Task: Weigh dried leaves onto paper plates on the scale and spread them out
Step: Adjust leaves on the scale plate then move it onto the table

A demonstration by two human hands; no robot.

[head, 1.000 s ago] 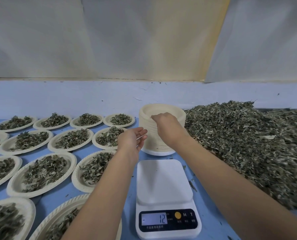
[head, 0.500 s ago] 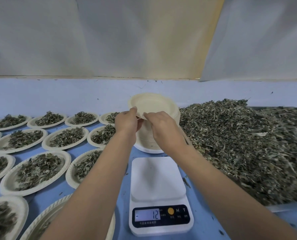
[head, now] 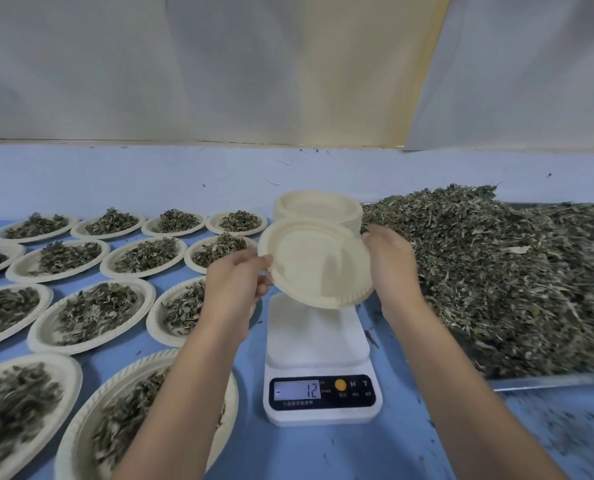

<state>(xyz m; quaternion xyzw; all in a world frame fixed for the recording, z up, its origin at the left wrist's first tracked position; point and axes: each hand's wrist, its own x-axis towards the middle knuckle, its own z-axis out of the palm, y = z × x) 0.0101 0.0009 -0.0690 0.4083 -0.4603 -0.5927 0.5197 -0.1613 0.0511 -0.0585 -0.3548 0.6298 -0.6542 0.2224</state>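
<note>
I am pinching the left rim of an empty plate with my left hand, thumb on top, while my right hand is gripping its right rim. The plate is hanging tilted toward me, just over the far end of the scale, which is sitting straight below, midway between my hands. The leaves are lying heaped along the right edge of the table, nearer my right hand.
</note>
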